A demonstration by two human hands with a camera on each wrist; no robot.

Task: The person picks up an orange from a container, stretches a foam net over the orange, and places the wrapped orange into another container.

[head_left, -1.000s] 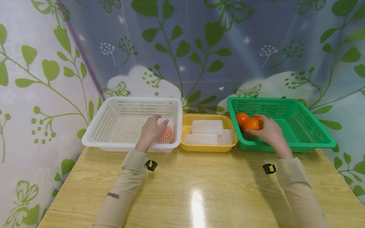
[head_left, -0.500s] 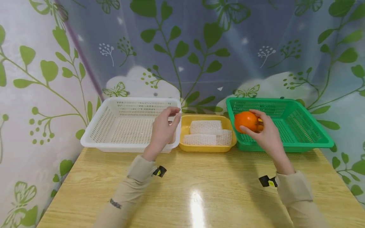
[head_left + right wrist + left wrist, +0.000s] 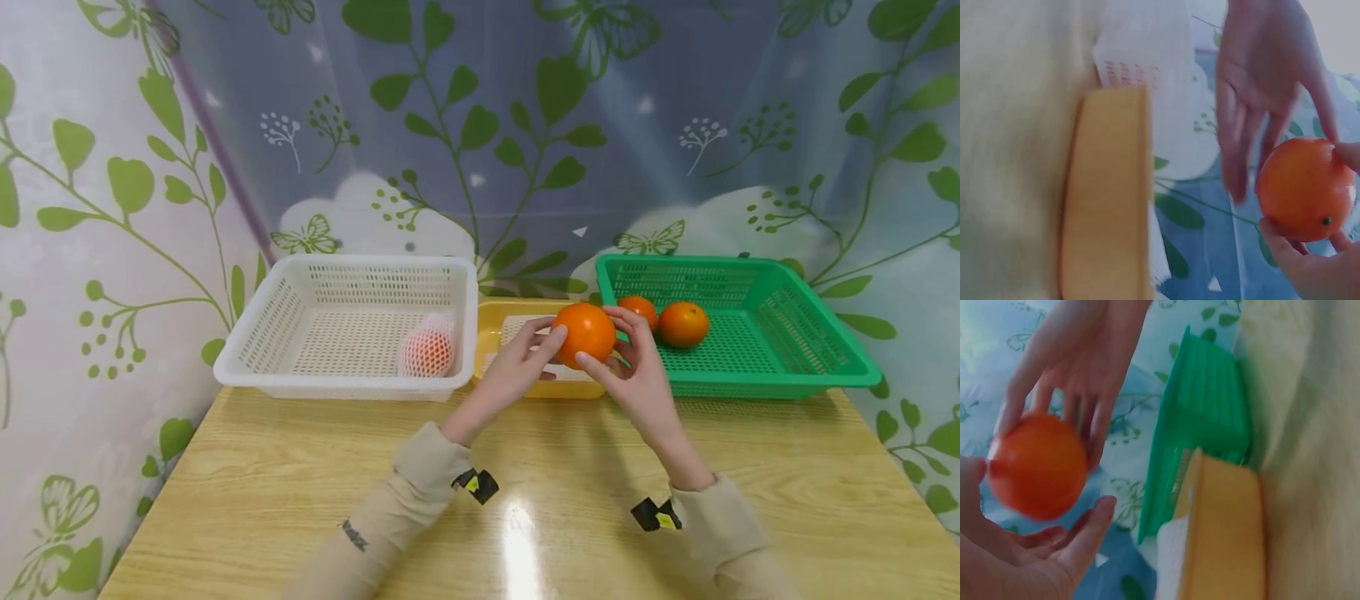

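In the head view an orange (image 3: 585, 333) is held above the yellow tray (image 3: 491, 333). My right hand (image 3: 643, 375) grips it from the right, with thumb and fingers around it; a small green stem mark shows in the right wrist view. My left hand (image 3: 513, 371) is at its left side, thumb tip touching the peel. In the right wrist view the left fingers (image 3: 1235, 181) are extended and lie beside the orange, not wrapped round it. White foam net sleeves (image 3: 512, 327) lie in the tray, partly hidden by both hands.
On the left stands a white basket (image 3: 345, 382) holding a fruit in a foam net (image 3: 429, 350). A green basket (image 3: 795, 379) on the right holds two more oranges (image 3: 682, 325). The wooden table (image 3: 300, 483) lies in front, a patterned curtain (image 3: 480, 167) behind.
My right hand has lifted the orange out of the green basket and moved it left over the yellow tray. My left hand has left the white basket and come to the orange.
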